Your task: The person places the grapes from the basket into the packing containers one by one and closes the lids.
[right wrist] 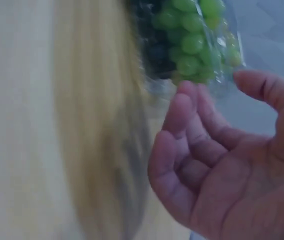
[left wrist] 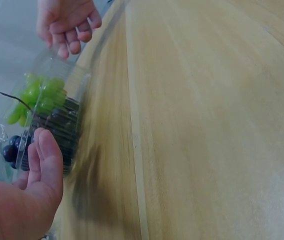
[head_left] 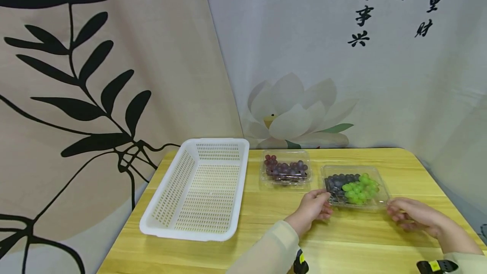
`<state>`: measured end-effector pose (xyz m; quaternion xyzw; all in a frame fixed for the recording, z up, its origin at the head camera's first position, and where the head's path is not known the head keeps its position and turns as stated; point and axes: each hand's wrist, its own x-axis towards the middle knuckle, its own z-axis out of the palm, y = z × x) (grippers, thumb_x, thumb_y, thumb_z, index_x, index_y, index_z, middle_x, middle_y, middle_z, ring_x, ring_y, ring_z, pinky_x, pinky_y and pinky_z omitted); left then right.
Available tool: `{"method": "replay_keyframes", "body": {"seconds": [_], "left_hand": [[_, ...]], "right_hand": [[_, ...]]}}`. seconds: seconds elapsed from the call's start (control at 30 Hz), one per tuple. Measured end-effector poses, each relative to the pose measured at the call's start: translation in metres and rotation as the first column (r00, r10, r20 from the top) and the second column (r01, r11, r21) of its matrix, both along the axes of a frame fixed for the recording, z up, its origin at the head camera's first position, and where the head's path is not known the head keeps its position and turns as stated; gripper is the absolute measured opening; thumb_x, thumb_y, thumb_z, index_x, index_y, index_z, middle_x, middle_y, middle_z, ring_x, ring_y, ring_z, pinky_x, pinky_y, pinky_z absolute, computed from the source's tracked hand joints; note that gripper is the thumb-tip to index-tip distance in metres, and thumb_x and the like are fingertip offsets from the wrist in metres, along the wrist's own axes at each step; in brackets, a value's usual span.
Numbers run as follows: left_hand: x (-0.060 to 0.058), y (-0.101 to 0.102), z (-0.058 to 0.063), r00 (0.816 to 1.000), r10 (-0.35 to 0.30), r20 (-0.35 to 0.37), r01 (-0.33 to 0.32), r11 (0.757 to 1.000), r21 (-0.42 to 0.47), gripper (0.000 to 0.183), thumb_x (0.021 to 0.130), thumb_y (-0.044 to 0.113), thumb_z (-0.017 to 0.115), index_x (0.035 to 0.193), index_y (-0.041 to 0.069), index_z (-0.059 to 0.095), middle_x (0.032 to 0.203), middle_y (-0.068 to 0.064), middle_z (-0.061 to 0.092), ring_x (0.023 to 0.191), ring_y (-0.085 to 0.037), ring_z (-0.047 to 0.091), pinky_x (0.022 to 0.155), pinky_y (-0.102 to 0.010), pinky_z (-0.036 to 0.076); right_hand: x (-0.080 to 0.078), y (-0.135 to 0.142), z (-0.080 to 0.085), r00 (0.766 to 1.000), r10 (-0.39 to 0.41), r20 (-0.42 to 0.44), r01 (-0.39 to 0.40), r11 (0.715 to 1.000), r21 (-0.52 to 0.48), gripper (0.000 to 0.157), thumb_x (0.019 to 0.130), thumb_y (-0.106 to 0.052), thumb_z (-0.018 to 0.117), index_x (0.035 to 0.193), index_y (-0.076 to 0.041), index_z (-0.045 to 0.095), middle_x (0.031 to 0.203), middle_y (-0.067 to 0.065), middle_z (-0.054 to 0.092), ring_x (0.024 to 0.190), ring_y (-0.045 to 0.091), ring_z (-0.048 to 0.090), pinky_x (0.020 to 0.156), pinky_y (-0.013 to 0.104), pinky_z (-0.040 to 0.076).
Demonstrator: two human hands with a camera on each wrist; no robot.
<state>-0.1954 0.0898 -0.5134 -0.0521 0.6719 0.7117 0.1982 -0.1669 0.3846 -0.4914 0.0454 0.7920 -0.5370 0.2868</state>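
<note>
A clear plastic fruit box (head_left: 355, 187) holding green grapes (head_left: 359, 189) and dark grapes (head_left: 337, 181) stands at the table's right side. At its near left corner is my left hand (head_left: 313, 210), thumb and fingertips on either side of the edge. My right hand (head_left: 414, 215) is at the near right corner. In the right wrist view, the thumb (right wrist: 254, 85) is by the lid side and the bent fingers (right wrist: 179, 107) reach the box's end. How firmly either hand pinches is hard to see. Neither hand is near the red-purple grapes' box (head_left: 285, 170).
A white perforated plastic basket (head_left: 243, 189) stands on the left of the wooden table (head_left: 266, 223), its open side up. The second clear box stands between it and the box at my hands. Cloth curtains (head_left: 179, 54) hang behind the table.
</note>
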Motion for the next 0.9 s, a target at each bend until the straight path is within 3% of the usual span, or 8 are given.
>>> {"method": "replay_keyframes", "body": {"seconds": [0.1, 0.2, 0.3, 0.37, 0.43, 0.63, 0.9], "left_hand": [[0.0, 0.0, -0.002, 1.0, 0.017, -0.004, -0.017, 1.0, -0.01, 0.036, 0.089, 0.029, 0.062, 0.12, 0.011, 0.059, 0.087, -0.013, 0.063, 0.063, -0.017, 0.061, 0.061, -0.033, 0.057], [0.002, -0.001, -0.002, 1.0, 0.027, -0.008, -0.027, 0.999, -0.026, 0.029, 0.089, 0.03, 0.063, 0.109, 0.011, 0.059, 0.086, -0.014, 0.062, 0.063, -0.017, 0.06, 0.058, -0.032, 0.056], [0.004, -0.002, 0.0, 1.0, 0.017, -0.005, -0.017, 0.999, -0.048, 0.025, 0.088, 0.033, 0.063, 0.098, 0.011, 0.059, 0.081, -0.012, 0.061, 0.06, -0.016, 0.056, 0.054, -0.03, 0.054], [0.005, -0.002, 0.001, 1.0, -0.001, 0.001, 0.001, 0.998, -0.065, 0.024, 0.089, 0.033, 0.063, 0.091, 0.009, 0.06, 0.074, -0.008, 0.059, 0.058, -0.014, 0.053, 0.051, -0.028, 0.051], [0.005, 0.0, 0.0, 1.0, -0.012, 0.002, 0.012, 0.997, -0.077, 0.025, 0.089, 0.031, 0.062, 0.087, 0.006, 0.063, 0.067, -0.004, 0.055, 0.055, -0.013, 0.05, 0.048, -0.024, 0.048], [0.006, 0.005, 0.0, 1.0, -0.005, -0.026, 0.002, 0.995, -0.096, 0.022, 0.089, 0.02, 0.061, 0.082, 0.0, 0.069, 0.059, 0.001, 0.052, 0.05, -0.01, 0.047, 0.044, -0.02, 0.043], [0.008, 0.007, 0.003, 0.999, 0.037, -0.031, -0.039, 0.996, -0.075, 0.02, 0.091, 0.015, 0.061, 0.08, -0.001, 0.068, 0.064, -0.003, 0.057, 0.05, -0.01, 0.047, 0.046, -0.022, 0.044]], "right_hand": [[-0.004, 0.002, 0.005, 0.999, -0.032, -0.012, 0.032, 0.999, 0.036, 0.047, 0.101, -0.035, 0.034, 0.121, 0.005, 0.047, 0.099, 0.004, 0.054, 0.075, 0.013, 0.053, 0.065, 0.032, 0.049], [-0.01, 0.002, 0.009, 0.995, -0.079, -0.061, 0.083, 0.994, 0.078, 0.061, 0.102, -0.039, 0.03, 0.136, 0.011, 0.031, 0.111, 0.016, 0.053, 0.077, 0.01, 0.054, 0.066, 0.032, 0.05], [-0.015, -0.001, 0.01, 0.989, -0.097, -0.114, 0.109, 0.989, 0.102, 0.07, 0.103, -0.043, 0.024, 0.144, 0.013, 0.014, 0.126, 0.031, 0.042, 0.082, 0.007, 0.054, 0.07, 0.031, 0.051], [-0.019, -0.005, 0.009, 0.983, -0.119, -0.137, 0.134, 0.986, 0.101, 0.073, 0.102, -0.046, 0.023, 0.145, 0.012, 0.012, 0.132, 0.033, 0.036, 0.084, 0.005, 0.054, 0.071, 0.031, 0.052], [-0.022, -0.008, 0.006, 0.978, -0.144, -0.15, 0.157, 0.985, 0.073, 0.072, 0.102, -0.045, 0.023, 0.146, 0.011, 0.011, 0.129, 0.031, 0.037, 0.08, 0.005, 0.053, 0.069, 0.03, 0.052], [-0.029, -0.016, -0.002, 0.963, -0.199, -0.183, 0.208, 0.978, 0.03, 0.072, 0.102, -0.043, 0.028, 0.145, 0.012, 0.015, 0.111, 0.007, 0.046, 0.068, 0.008, 0.048, 0.06, 0.028, 0.049], [-0.032, -0.018, -0.006, 0.958, -0.236, -0.164, 0.244, 0.969, 0.033, 0.073, 0.1, -0.047, 0.031, 0.145, 0.008, 0.02, 0.111, 0.005, 0.044, 0.067, 0.01, 0.046, 0.058, 0.029, 0.047]]}}
